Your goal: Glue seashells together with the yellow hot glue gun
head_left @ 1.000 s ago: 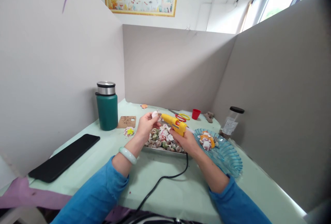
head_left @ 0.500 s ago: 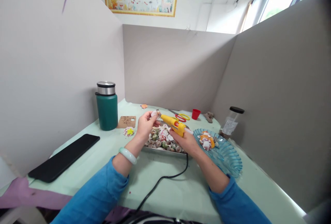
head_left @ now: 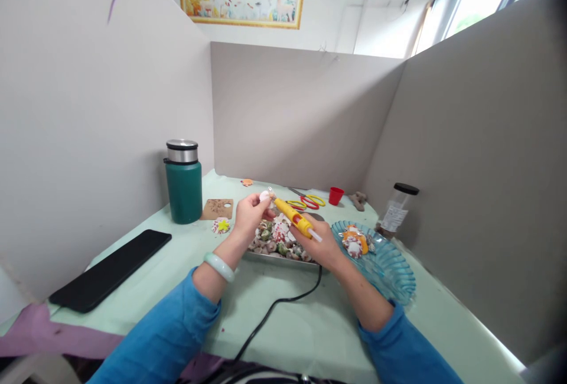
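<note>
In my right hand (head_left: 319, 243) is a yellow hot glue gun (head_left: 294, 217), a pale glue stick poking from its rear end. Its nozzle points up and left, close to a small white shell-like piece (head_left: 264, 196) pinched in the fingertips of my left hand (head_left: 250, 214). Whether nozzle and piece touch, I cannot tell. Below both hands lies a metal tray (head_left: 279, 259) full of shells (head_left: 269, 241), partly hidden by my hands and the gun. The gun's black cord (head_left: 283, 300) runs down to the table's front edge.
Left stand a green flask (head_left: 183, 192), a black flat pad (head_left: 113, 269), a brown board (head_left: 218, 209) and a shell with a yellow star (head_left: 221, 225). Behind the tray are scissors (head_left: 312, 201) and a red cup (head_left: 336, 196). Right are a blue plate (head_left: 398, 272) and a jar (head_left: 396, 210).
My right hand has turned the glue gun, so its rear end now sits lower and further left. The left hand with the white piece has barely moved.
</note>
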{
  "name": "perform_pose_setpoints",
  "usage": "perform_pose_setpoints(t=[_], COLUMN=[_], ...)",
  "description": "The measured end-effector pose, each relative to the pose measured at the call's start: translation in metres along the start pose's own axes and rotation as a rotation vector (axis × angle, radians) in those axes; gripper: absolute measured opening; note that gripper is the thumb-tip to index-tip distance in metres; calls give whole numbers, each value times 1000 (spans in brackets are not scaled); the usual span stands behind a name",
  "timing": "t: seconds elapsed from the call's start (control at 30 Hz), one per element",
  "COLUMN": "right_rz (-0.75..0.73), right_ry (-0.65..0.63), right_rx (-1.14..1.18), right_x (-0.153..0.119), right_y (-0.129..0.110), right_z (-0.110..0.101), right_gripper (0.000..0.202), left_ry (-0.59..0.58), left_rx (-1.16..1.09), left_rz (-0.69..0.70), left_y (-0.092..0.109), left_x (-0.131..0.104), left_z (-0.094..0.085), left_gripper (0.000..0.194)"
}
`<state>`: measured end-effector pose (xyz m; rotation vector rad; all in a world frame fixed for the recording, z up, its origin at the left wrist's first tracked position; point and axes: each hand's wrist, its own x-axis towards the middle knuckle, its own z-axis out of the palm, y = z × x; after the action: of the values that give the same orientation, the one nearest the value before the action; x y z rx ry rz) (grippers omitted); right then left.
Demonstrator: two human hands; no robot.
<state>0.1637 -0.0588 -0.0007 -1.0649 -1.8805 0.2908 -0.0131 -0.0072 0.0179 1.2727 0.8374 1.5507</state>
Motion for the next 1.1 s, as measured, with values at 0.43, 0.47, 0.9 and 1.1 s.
perform_pose_setpoints(t=[0.43,0.47,0.9,1.1], right_rz=[77,69,49,39], right_ry=[36,27,38,43], right_rx=[56,52,15,7], right_x=[2,2,2,2], right_y=[3,3,5,5], right_z=[1,1,2,2], right_gripper=[26,25,22,22], left_ry=[78,74,106,101], left_rx=[17,24,143,172], left_rz=[32,40,108,123], left_y=[-4,-5,-8,-6], left_x=[3,4,4,3], left_z=[1,1,0,0], left_gripper=[30,31,24,25])
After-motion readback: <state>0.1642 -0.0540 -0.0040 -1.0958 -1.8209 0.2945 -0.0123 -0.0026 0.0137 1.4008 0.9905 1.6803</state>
